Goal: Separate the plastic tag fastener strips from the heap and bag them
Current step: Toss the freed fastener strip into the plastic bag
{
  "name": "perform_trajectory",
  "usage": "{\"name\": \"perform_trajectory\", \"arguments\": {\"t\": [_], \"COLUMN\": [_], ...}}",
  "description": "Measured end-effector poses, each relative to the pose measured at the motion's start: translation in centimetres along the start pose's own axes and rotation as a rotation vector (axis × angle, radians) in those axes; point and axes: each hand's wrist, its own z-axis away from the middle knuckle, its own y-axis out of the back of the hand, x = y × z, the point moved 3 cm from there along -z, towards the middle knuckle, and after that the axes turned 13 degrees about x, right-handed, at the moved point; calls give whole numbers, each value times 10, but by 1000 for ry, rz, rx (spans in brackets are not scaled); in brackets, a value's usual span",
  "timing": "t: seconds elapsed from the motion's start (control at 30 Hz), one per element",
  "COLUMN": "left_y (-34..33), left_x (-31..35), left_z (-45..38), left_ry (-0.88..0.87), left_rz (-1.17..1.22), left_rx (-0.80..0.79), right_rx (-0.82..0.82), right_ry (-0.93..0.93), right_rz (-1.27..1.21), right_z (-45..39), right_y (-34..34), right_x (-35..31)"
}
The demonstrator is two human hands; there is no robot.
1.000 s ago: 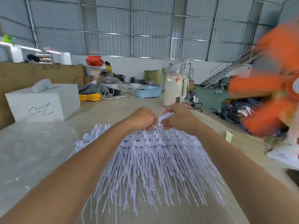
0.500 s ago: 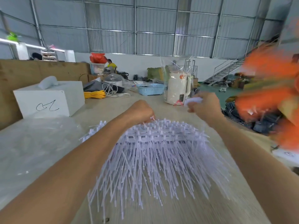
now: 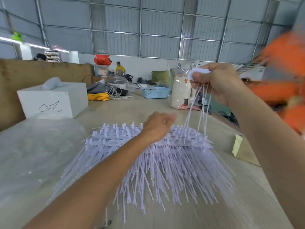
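Observation:
A fan-shaped heap of white plastic tag fastener strips (image 3: 165, 162) lies on the wooden table, heads at the far side and thin tails spread toward me. My left hand (image 3: 156, 128) rests curled on the heads of the heap and holds it down. My right hand (image 3: 214, 81) is raised above and to the right of the heap, gripping the head of one separated strip (image 3: 198, 104), whose thin tails hang down to the heap. Clear plastic sheeting (image 3: 33, 146), perhaps bags, lies left of the heap.
A white box (image 3: 54, 100) stands at the back left, with yellow cable (image 3: 97, 96), a blue basket (image 3: 155, 92) and a wrapped white appliance (image 3: 179, 95) behind. A blurred orange object (image 3: 283, 76) fills the right side. A folded paper (image 3: 237, 146) lies near the table's right edge.
My right hand has pulled a strip free and lifted it up and to the right, away from my left hand. The left hand stays on the heap's heads.

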Motion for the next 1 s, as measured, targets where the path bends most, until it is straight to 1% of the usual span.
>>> {"name": "perform_trajectory", "arguments": {"t": [0.03, 0.07, 0.1, 0.17, 0.2, 0.27, 0.33, 0.4, 0.47, 0.53, 0.63, 0.7, 0.73, 0.8, 0.83, 0.87, 0.93, 1.0], "left_y": [8, 14, 20, 29, 31, 37, 53, 75, 102, 131, 180, 219, 238, 271, 282, 290, 292, 282], "left_x": [12, 21, 31, 44, 42, 35, 20, 1, -21, -45, -87, -113, -126, -151, -161, -170, -187, -204], "left_z": [2, 4, 9, 19, 23, 31, 36, 40, 45, 55, 78, 95, 101, 110, 112, 113, 111, 104], "left_ry": [58, 94, 73, -29, -33, 24, 89, 112, 139, 182, 220, 294, 350, 490, 564, 634, 747, 822], "left_rz": [252, 442, 558, 599, 606, 601, 566, 462, 304, 167, 94, 51, 61, 124, 146, 151, 162, 155], "left_rx": [-1, -39, -75, -97, -82, -42, 32, 141, 257, 361, 466, 575, 640, 738, 746, 724, 617, 515], "right_rx": [-10, -20, -14, 39, 58, 54, 0, -71, -141, -252, -447, -495, -492, -500, -516, -538, -612, -654], "right_ry": [13, 23, 20, -2, -11, -49, -88, -94, -133, -162, -170, -213, -153, 174, 314, 379, 373, 330], "right_rz": [0, -1, -12, -39, -49, -82, -111, -111, -140, -164, -185, -197, -150, 114, 269, 437, 768, 1030], "right_z": [1, 3, 5, 8, 10, 13, 22, 36, 56, 79, 112, 123, 127, 139, 146, 153, 167, 173], "right_y": [-8, -19, -31, -52, -62, -80, -103, -131, -165, -204, -254, -279, -289, -309, -320, -332, -353, -362], "right_x": [2, 6, 12, 23, 29, 40, 51, 58, 63, 65, 63, 64, 67, 74, 81, 90, 107, 122]}}
